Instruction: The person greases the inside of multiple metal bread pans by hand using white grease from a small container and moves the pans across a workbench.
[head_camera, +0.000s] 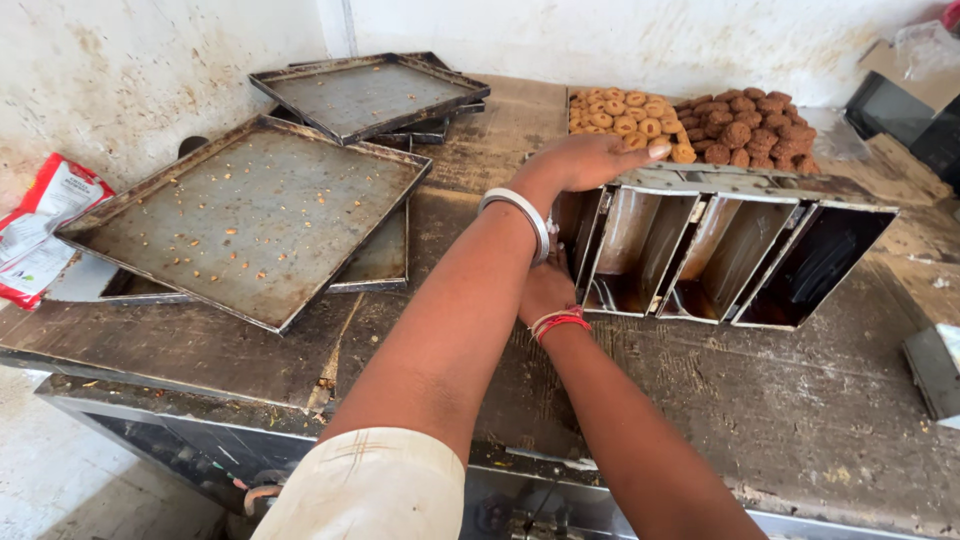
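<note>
bag (45, 228): far left, by the wall, flat and crinkly, red and white
box (905, 70): top right corner, brown cardboard, partly seen

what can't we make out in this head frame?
- Head view: right hand fingers, hidden behind the left forearm and the loaf-tin set; grip unclear.
- Biscuit tray front part, blocked by left hand and tins.
- Lower stacked baking trays, mostly covered by the top one.
- Black items at the right, cut by the frame edge.
</note>
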